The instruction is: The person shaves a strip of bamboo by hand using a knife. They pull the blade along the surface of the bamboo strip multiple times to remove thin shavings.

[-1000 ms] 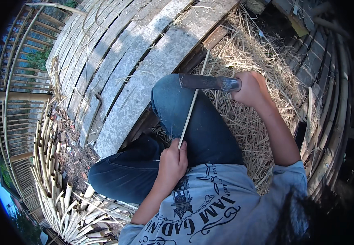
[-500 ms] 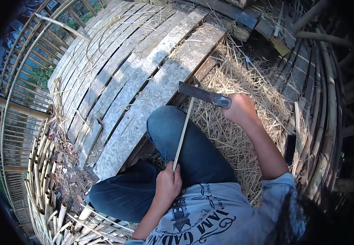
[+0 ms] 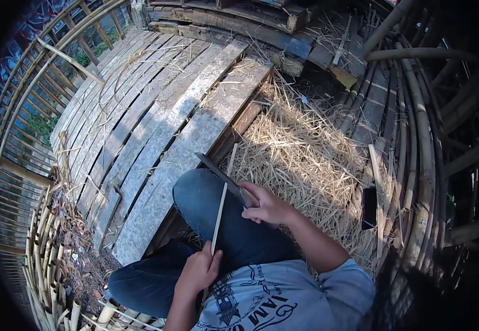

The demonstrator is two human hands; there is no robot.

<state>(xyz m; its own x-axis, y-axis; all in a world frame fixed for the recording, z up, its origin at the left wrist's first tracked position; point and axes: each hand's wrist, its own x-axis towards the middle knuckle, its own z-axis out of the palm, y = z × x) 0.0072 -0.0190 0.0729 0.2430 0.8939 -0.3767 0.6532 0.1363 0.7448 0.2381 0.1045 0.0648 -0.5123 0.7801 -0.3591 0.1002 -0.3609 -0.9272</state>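
My left hand [image 3: 198, 270] is closed round the near end of a thin, pale bamboo strip [image 3: 219, 218], which points away from me over the raised knee of my jeans. My right hand [image 3: 267, 205] grips a machete [image 3: 215, 170] with a dark, straight blade. The blade lies across the strip just past the knee. A pale length in line with the strip shows beyond the blade and looks like its far part. Most of the machete's handle is hidden by my fingers, and contact between blade and strip is hard to tell.
A weathered plank platform [image 3: 140, 127] lies ahead and left. Straw-like shavings [image 3: 300, 160] cover the ground on the right, with a dark phone-like object [image 3: 369, 208] beside them. Cut bamboo poles [image 3: 43, 259] stand lower left, near a bamboo fence [image 3: 16, 138]. Long poles [image 3: 416, 143] line the right.
My right hand has drawn the machete back toward me, from near the strip's far end to farther down it. The blade is turned more steeply. My left hand still holds the strip.
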